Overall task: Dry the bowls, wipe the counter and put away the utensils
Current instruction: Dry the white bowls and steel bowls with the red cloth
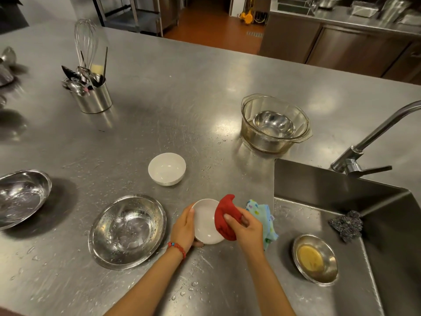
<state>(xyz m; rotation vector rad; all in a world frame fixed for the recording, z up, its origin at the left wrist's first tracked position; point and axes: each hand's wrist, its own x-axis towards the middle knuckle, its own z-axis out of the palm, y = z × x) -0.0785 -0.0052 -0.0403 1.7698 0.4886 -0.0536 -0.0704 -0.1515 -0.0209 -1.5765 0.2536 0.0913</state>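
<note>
Gripped at its near-left rim by the left hand point(185, 226), a small white bowl point(207, 222) is tilted just above the wet counter point(182, 87); the right hand point(247, 226) clutches a red cloth point(226, 215) against the bowl's right edge. A blue patterned cloth point(265, 221) is partly hidden behind the right hand. A utensil holder point(95, 99) contains a whisk and spoons. A glass dish point(274, 124) holds a steel bowl. A dish in the sink point(315, 258) holds something yellow, hard to identify.

I stood in a commercial kitchen: all-steel bench point(182, 92), deep sink point(341, 201), steel cabinets point(341, 46) and utensil canister point(95, 99).
</note>
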